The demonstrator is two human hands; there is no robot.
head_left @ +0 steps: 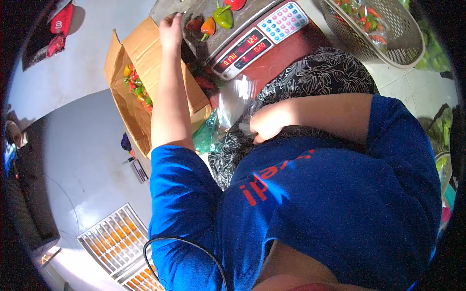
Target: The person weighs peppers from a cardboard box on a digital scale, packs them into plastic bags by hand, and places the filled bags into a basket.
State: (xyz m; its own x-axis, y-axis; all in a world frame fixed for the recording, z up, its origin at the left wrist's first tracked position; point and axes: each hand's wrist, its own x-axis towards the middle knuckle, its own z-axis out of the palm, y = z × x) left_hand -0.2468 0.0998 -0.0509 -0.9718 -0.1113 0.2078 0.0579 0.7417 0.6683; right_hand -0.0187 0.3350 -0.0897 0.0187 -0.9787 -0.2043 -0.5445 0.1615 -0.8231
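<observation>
Head view: loose peppers (223, 17) on scale pan (244, 25), top centre, right of left hand (170, 24) (curled, can't tell if gripping), arm stretched upward; right hand (271, 122) mid-frame beside clear plastic (235, 101), forearm sideways, grip unclear.

1. Loose peppers: orange pepper (208, 26) with green stem; green pepper (223, 17); red pepper (235, 4).
2. Boxed peppers (139, 90): mixed red, green and yellow.
3. Cardboard box (145, 43): plain tan.
4. Scale (279, 60): reddish body; red digits on black.
5. Shirt (330, 194): blue, red lettering.
6. Lower garment (320, 72): black, white-lined leafy print.
7. Plastic bag (206, 135): translucent green.
8. Basket (407, 41): off-white, perforated pattern.
</observation>
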